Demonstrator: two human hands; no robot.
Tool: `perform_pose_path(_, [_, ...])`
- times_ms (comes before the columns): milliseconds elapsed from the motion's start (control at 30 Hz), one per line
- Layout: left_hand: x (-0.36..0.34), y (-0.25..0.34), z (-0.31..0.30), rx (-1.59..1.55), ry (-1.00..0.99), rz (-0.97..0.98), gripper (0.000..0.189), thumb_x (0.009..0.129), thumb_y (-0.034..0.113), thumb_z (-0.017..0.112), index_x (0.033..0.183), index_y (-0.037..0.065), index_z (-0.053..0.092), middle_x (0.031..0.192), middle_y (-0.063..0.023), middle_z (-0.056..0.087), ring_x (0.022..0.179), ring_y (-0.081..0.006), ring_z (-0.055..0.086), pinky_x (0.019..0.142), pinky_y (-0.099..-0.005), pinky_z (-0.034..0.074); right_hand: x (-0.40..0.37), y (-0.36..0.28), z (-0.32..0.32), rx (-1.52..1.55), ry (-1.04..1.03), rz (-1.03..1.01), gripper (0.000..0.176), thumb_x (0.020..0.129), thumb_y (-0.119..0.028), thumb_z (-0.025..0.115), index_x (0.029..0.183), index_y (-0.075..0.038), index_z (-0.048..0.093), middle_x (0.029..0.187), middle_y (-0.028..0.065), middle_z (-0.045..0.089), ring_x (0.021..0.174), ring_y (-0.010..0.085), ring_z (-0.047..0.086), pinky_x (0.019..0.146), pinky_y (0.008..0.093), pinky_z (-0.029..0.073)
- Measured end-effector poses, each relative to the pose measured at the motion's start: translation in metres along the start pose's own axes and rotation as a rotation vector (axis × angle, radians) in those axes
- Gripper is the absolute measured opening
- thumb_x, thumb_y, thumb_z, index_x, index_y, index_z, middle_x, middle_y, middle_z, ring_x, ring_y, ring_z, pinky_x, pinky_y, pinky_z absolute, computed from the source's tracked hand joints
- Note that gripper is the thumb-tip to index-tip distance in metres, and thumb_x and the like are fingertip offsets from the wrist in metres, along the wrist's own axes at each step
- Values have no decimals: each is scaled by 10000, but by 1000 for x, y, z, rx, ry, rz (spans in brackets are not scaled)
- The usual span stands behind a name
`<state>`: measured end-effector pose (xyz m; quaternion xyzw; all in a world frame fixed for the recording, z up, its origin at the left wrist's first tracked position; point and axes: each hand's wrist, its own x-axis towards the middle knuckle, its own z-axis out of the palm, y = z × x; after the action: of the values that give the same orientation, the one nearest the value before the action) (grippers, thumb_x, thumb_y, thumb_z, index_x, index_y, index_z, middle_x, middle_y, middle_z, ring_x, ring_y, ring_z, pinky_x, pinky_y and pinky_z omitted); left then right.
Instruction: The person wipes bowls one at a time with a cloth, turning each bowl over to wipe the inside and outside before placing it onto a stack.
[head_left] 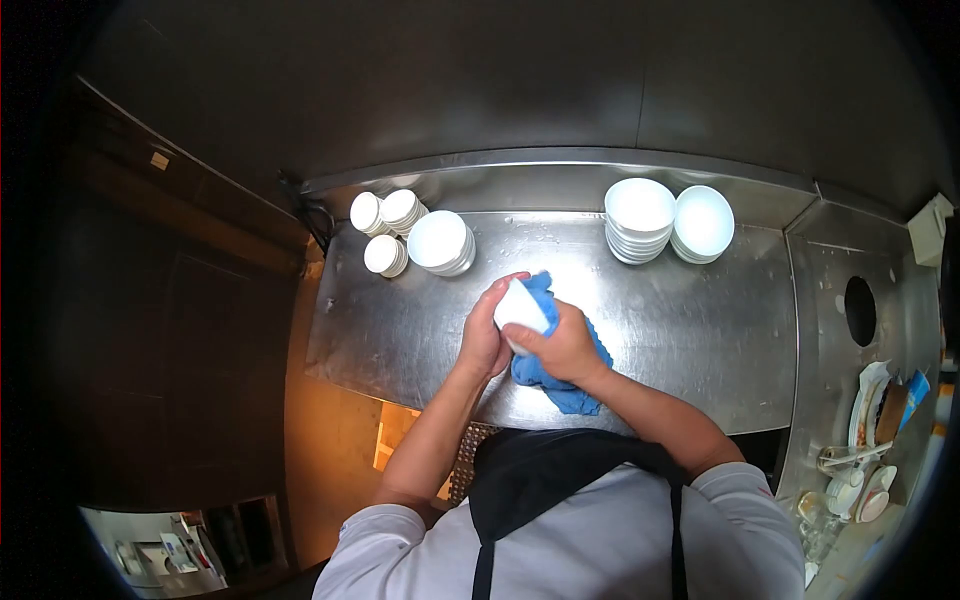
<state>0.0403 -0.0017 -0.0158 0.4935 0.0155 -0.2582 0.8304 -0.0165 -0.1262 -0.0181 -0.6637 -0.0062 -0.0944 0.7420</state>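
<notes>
My left hand is wrapped around the side of a small white bowl, which is tilted above the steel counter. A blue cloth is gripped in my right hand, whose thumb lies across the bowl. Part of the cloth presses against the bowl's right side, and the rest hangs down below my right hand toward the counter's front edge. The fingertips of my right hand are hidden behind the bowl and cloth.
On the steel counter, stacked white bowls and another bowl stack stand at back right. At back left are a bowl stack and small stacked cups. Used dishes crowd the far right beside a round hole.
</notes>
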Motion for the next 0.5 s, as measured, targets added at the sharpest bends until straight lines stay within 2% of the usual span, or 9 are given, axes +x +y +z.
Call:
perform_pose_path(100, [0, 3, -10, -140, 5, -79, 438, 997, 344, 503, 1258, -3, 556, 1165, -128, 633, 1106, -225, 600, 1012, -370, 446, 15, -6, -12, 218, 193, 200, 332, 884, -305, 732, 953, 16, 685, 831, 58, 703, 783, 131, 645, 724, 304, 516])
perform_pose_path(167, [-2, 5, -10, -202, -120, -48, 485, 976, 340, 575, 1306, -8, 503, 1248, -120, 597, 1170, -238, 566, 1045, -392, 419, 25, -8, -18, 258, 307, 214, 370, 913, -355, 703, 894, 14, 688, 789, 35, 681, 718, 112, 599, 675, 288, 490])
perform_pose_path(233, [-1, 3, -16, -223, -215, -17, 513, 964, 321, 606, 1335, -8, 475, 1300, -121, 570, 1205, -243, 547, 1063, -404, 406, 33, 0, -27, 157, 380, 214, 363, 911, -354, 702, 867, 5, 679, 735, 60, 676, 674, 133, 597, 656, 307, 491])
perform_pose_path(333, [-8, 4, -27, -185, -244, 27, 545, 959, 292, 623, 1370, -11, 433, 1360, -126, 531, 1239, -247, 525, 1088, -422, 389, 37, 13, -29, -204, 528, -39, 355, 904, -345, 707, 840, 2, 661, 693, 97, 660, 639, 173, 609, 638, 334, 493])
perform_pose_path(433, [-30, 10, -28, -294, -143, 59, 512, 974, 273, 602, 1370, -6, 436, 1374, -132, 521, 1247, -247, 520, 1100, -432, 383, 38, 25, -39, -230, 685, -147, 337, 893, -320, 709, 856, 8, 641, 684, 126, 653, 601, 222, 621, 620, 356, 497])
perform_pose_path(467, [-33, 13, -27, -307, -177, 87, 483, 982, 246, 590, 1373, 7, 439, 1351, -132, 545, 1227, -242, 541, 1071, -429, 417, 25, 29, -39, -246, 595, -73, 270, 892, -267, 696, 900, -4, 636, 782, 151, 670, 710, 241, 657, 677, 357, 503])
perform_pose_path(500, [-32, 10, -26, -242, -134, 111, 467, 980, 229, 595, 1366, 9, 449, 1323, -127, 565, 1193, -236, 562, 1041, -420, 441, 11, 42, -30, -236, 480, -151, 265, 882, -263, 700, 938, -12, 638, 858, 172, 664, 780, 276, 655, 730, 381, 502])
